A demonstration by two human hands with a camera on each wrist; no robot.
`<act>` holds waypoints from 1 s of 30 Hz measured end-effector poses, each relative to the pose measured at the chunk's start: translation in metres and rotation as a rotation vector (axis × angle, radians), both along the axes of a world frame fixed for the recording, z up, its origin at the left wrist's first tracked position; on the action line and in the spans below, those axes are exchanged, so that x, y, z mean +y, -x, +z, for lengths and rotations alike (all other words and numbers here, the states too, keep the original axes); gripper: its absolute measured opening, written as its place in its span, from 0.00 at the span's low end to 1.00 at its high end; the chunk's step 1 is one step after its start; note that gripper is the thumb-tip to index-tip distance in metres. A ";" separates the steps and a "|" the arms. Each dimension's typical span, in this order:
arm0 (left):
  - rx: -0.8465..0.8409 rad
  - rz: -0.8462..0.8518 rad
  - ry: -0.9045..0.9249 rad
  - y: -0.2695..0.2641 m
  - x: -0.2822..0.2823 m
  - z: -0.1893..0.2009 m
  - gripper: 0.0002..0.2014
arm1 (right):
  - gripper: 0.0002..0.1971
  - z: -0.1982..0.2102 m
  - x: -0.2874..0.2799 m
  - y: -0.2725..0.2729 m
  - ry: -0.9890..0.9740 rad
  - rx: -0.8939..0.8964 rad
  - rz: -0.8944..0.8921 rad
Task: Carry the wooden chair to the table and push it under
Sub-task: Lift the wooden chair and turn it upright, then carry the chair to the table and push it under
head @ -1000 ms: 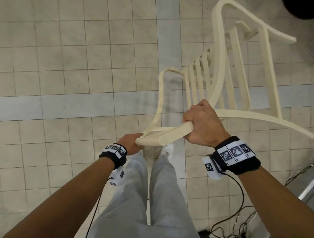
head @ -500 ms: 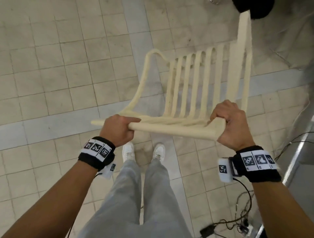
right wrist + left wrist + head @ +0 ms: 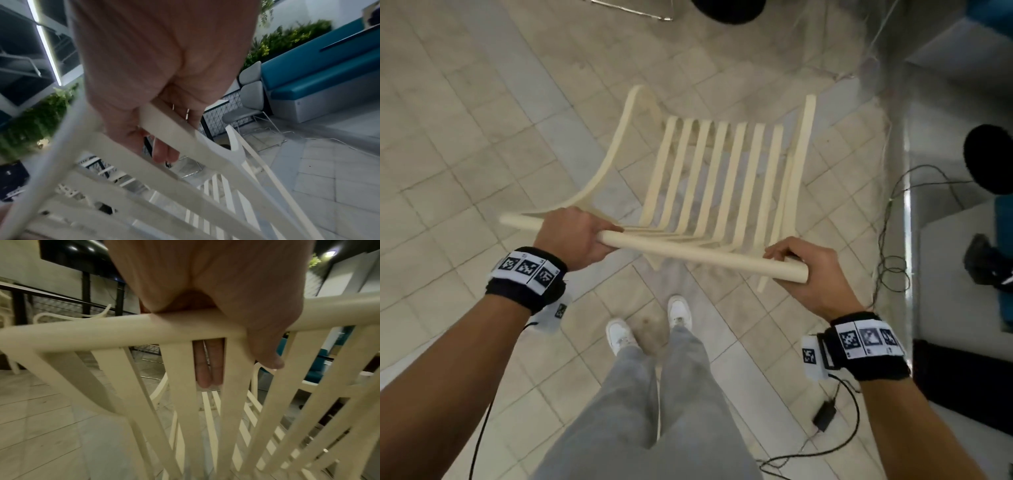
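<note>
While the wooden chair (image 3: 722, 192) is held clear of the beige tiled floor (image 3: 465, 137) at frame centre, its top rail (image 3: 688, 255) is gripped by both hands: left hand (image 3: 575, 236) curled round it at centre left, right hand (image 3: 815, 274) wrapped round its end at centre right. Carrying is judged underway; the table is not identified, and pushing under remains. Black cables (image 3: 887, 246) are noted lower right, a teal bench (image 3: 318, 73) upper right.

No legible text; only coded squares on wristbands (image 3: 527, 270).
</note>
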State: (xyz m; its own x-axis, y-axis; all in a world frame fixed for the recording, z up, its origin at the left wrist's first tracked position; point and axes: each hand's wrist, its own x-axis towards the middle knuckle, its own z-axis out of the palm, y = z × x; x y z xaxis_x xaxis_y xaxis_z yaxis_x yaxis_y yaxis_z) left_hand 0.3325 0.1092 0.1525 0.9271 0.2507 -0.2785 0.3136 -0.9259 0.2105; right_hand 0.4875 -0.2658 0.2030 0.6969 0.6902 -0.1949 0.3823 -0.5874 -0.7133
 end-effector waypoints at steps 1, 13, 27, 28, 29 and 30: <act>-0.002 -0.017 -0.017 -0.003 -0.007 0.004 0.14 | 0.14 0.009 -0.005 0.008 0.030 -0.016 -0.029; 0.113 -0.147 -0.181 -0.035 -0.121 -0.005 0.16 | 0.15 -0.022 -0.094 0.031 0.282 -0.250 -0.128; 0.181 -0.075 -0.221 -0.077 -0.170 -0.022 0.13 | 0.14 -0.069 -0.122 -0.030 0.345 -0.059 -0.267; 0.179 -0.065 -0.207 -0.077 -0.171 -0.020 0.15 | 0.14 -0.069 -0.121 -0.032 0.372 -0.062 -0.260; 0.165 -0.056 -0.179 -0.075 -0.171 -0.019 0.16 | 0.15 -0.071 -0.118 -0.032 0.410 -0.075 -0.244; 0.133 -0.047 -0.140 -0.071 -0.171 -0.020 0.16 | 0.16 -0.072 -0.114 -0.031 0.452 -0.100 -0.213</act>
